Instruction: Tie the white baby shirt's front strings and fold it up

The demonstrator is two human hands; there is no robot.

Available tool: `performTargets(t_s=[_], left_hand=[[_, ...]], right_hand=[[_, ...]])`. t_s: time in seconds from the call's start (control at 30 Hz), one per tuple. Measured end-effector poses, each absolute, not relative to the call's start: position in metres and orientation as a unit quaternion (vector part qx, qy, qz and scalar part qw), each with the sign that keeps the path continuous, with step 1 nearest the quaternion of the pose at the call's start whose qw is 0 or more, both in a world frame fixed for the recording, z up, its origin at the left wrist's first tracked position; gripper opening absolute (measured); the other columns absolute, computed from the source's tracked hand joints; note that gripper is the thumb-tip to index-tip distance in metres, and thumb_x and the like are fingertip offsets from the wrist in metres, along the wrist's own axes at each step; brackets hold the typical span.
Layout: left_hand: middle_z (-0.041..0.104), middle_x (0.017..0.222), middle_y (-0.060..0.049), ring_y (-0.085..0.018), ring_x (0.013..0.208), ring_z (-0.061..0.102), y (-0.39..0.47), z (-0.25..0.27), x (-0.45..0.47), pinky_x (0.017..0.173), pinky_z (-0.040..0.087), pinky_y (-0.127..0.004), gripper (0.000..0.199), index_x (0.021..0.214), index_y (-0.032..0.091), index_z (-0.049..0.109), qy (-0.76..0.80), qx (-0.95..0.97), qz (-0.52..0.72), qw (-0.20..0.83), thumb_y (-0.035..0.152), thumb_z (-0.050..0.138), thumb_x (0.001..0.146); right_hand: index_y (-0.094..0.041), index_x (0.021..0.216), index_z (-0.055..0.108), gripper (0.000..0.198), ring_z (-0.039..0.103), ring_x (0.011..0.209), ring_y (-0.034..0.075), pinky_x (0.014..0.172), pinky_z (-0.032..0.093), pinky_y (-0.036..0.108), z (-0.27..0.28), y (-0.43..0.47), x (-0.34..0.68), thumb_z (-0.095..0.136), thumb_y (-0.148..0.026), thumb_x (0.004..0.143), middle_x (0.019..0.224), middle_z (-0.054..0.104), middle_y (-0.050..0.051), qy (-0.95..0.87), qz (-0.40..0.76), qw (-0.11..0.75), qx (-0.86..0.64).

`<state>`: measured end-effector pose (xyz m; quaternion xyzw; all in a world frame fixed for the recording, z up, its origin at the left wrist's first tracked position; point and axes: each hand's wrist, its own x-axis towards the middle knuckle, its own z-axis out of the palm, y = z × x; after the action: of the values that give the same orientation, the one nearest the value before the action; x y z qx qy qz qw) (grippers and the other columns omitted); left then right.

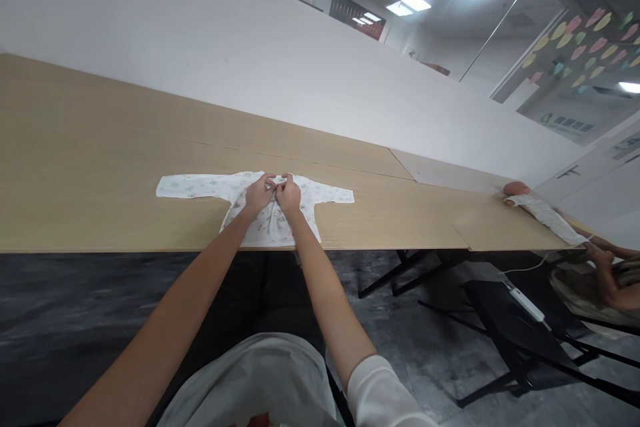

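A small white baby shirt [270, 227] with a faint print lies on the wooden table [100, 147], its sleeves spread to both sides. Its lower hem reaches the table's front edge. My left hand [259, 193] pinches the fabric near the neckline, left of the front opening. Close beside it, my right hand [289, 195] pinches the fabric on the other side of the opening. The fingertips of both hands nearly meet at the top of the shirt. What lies right between the fingertips is too small to make out.
At the far right, another person's hands [603, 257] are by a doll [543, 213] in white cloth on the table. A black folding chair [520, 327] with a white power strip [525, 303] stands below. A white wall [250, 60] with glass above runs behind the table.
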<state>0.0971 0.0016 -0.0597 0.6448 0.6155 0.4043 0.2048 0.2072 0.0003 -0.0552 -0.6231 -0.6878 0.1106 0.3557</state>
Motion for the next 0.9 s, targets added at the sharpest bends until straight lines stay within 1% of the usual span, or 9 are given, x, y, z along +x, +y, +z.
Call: performTargets(t_s=[0.13,0.2,0.3,0.4,0.47,0.6,0.73,0.8,0.9], left_hand=[[0.077,0.106,-0.004,-0.023,0.104,0.068,0.004,-0.061,0.096,0.097,0.047,-0.033,0.041,0.115,0.023,0.069,0.624,0.652,0.380,0.202,0.020,0.048,0.080],[0.076,0.109,-0.005,-0.022,0.107,0.068,0.007,-0.061,0.093,0.100,0.047,-0.033,0.043,0.113,0.021,0.070,0.609,0.659,0.380,0.224,0.017,0.046,0.077],[0.074,0.116,-0.008,-0.019,0.107,0.068,0.012,-0.060,0.084,0.097,0.050,-0.030,0.047,0.115,0.016,0.068,0.571,0.672,0.380,0.278,0.015,0.043,0.075],[0.074,0.117,-0.008,-0.022,0.108,0.068,0.013,-0.058,0.076,0.096,0.051,-0.030,0.043,0.113,0.017,0.069,0.560,0.701,0.334,0.289,0.020,0.047,0.077],[0.072,0.121,-0.009,-0.025,0.114,0.066,0.011,-0.058,0.073,0.101,0.049,-0.033,0.041,0.114,0.018,0.070,0.555,0.733,0.293,0.261,0.027,0.053,0.078],[0.062,0.140,-0.012,-0.029,0.129,0.056,0.005,-0.061,0.072,0.112,0.039,-0.038,0.054,0.129,0.018,0.063,0.519,0.793,0.252,0.194,0.039,0.057,0.080],[0.058,0.145,-0.013,-0.030,0.132,0.054,0.004,-0.061,0.073,0.114,0.036,-0.041,0.062,0.139,0.017,0.055,0.491,0.818,0.244,0.173,0.044,0.056,0.083],[0.061,0.140,-0.012,-0.030,0.128,0.057,0.004,-0.061,0.073,0.113,0.038,-0.040,0.061,0.138,0.018,0.056,0.480,0.823,0.253,0.169,0.046,0.058,0.083],[0.064,0.135,-0.012,-0.029,0.127,0.057,0.004,-0.064,0.071,0.113,0.038,-0.040,0.055,0.130,0.019,0.061,0.476,0.818,0.281,0.156,0.047,0.060,0.083]], right_hand=[[-0.019,0.118,0.055,0.027,0.069,0.089,0.018,0.081,0.049,0.025,-0.057,0.003,0.209,0.055,-0.017,0.091,0.087,0.073,0.002,-0.677,0.150,0.379,-0.613],[-0.019,0.116,0.057,0.028,0.069,0.087,0.017,0.081,0.049,0.024,-0.059,0.006,0.210,0.058,-0.015,0.088,0.085,0.072,0.001,-0.660,0.173,0.395,-0.615],[-0.019,0.112,0.060,0.030,0.069,0.082,0.015,0.080,0.050,0.023,-0.061,0.011,0.212,0.056,-0.010,0.084,0.080,0.071,-0.002,-0.636,0.199,0.415,-0.619],[-0.019,0.108,0.062,0.030,0.068,0.081,0.014,0.080,0.050,0.022,-0.062,0.015,0.214,0.054,-0.008,0.081,0.077,0.070,-0.003,-0.626,0.215,0.428,-0.615],[-0.019,0.108,0.063,0.030,0.068,0.082,0.014,0.080,0.050,0.021,-0.061,0.017,0.215,0.054,-0.008,0.081,0.078,0.070,-0.003,-0.617,0.224,0.435,-0.616],[-0.016,0.110,0.064,0.029,0.068,0.081,0.013,0.079,0.050,0.020,-0.056,0.020,0.218,0.055,-0.011,0.083,0.083,0.072,0.000,-0.602,0.233,0.450,-0.617],[-0.015,0.111,0.065,0.027,0.068,0.080,0.013,0.078,0.050,0.021,-0.055,0.013,0.221,0.054,-0.014,0.086,0.083,0.072,0.001,-0.610,0.204,0.451,-0.619],[-0.017,0.105,0.068,0.023,0.068,0.080,0.014,0.079,0.050,0.022,-0.056,0.006,0.221,0.054,-0.014,0.088,0.083,0.072,0.001,-0.628,0.182,0.437,-0.618],[-0.017,0.087,0.072,0.018,0.067,0.083,0.016,0.082,0.050,0.024,-0.057,-0.004,0.222,0.055,-0.012,0.087,0.084,0.073,0.004,-0.679,0.152,0.373,-0.614]])
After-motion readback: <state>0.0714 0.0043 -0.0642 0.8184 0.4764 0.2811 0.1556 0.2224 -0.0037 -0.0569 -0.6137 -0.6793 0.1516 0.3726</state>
